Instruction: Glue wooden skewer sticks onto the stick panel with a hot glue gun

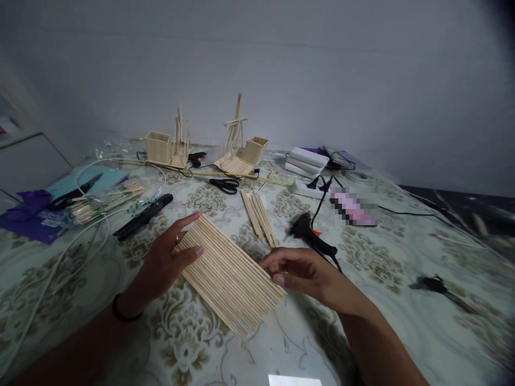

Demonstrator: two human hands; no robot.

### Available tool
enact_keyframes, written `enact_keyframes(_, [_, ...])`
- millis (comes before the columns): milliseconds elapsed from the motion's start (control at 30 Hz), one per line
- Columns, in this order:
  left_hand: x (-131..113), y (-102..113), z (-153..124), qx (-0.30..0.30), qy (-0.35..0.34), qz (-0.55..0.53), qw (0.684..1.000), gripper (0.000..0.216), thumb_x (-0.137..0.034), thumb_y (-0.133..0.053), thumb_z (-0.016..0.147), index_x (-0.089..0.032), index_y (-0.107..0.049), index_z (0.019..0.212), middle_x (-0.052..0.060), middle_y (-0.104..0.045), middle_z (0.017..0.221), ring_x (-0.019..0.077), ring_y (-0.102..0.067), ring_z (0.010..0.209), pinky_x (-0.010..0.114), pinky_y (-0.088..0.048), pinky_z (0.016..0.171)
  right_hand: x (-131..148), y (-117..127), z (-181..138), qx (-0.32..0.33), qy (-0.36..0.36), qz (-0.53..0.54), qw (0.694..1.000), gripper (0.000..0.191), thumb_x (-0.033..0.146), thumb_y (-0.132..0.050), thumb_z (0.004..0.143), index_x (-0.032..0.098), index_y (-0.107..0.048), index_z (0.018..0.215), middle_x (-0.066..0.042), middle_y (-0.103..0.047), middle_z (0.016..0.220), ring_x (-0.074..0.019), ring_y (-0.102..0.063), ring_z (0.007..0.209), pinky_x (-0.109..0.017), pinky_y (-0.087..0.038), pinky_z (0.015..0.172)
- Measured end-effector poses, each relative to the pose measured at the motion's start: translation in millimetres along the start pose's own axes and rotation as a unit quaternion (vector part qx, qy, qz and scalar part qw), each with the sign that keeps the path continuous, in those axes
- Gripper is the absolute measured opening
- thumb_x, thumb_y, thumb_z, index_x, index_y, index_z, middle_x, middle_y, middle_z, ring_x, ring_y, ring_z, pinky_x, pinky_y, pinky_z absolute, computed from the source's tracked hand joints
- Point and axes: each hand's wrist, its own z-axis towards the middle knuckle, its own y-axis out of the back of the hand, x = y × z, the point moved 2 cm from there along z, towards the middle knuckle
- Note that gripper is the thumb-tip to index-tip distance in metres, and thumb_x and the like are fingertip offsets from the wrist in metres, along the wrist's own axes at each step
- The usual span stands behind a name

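A flat panel of wooden sticks laid side by side (231, 273) lies on the patterned table (201, 343) in front of me. My left hand (167, 260) rests on the panel's left end, fingers stretched out, thumb on the sticks. My right hand (301, 271) hovers at the panel's right edge with its fingers curled and its fingertips touching the stick ends. A small loose bundle of sticks (258, 217) lies just beyond the panel.
A black glue gun (311, 236) with its cord lies right of the loose sticks. Scissors (225, 185), black pliers (142, 214), a power strip (308, 187), two stick models (169, 147) (241, 153) and a bag of sticks (104, 201) stand farther back. A white cable (60, 257) loops at left.
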Motion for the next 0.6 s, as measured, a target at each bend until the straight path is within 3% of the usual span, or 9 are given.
enact_keyframes(600, [-3.0, 0.3, 1.7, -0.014, 0.002, -0.020, 1.000, 0.062, -0.042, -0.082, 0.087, -0.026, -0.068, 0.145, 0.002, -0.081, 0.092, 0.0191, -0.071, 0.072, 0.026, -0.055, 0.060, 3.9, -1.9, 0.9, -0.007, 0.015, 0.002, 1.000, 0.030, 0.046, -0.085, 0.090, 0.021, -0.085, 0.107, -0.002, -0.069, 0.080, -0.0147, -0.059, 0.073, -0.027, -0.047, 0.068])
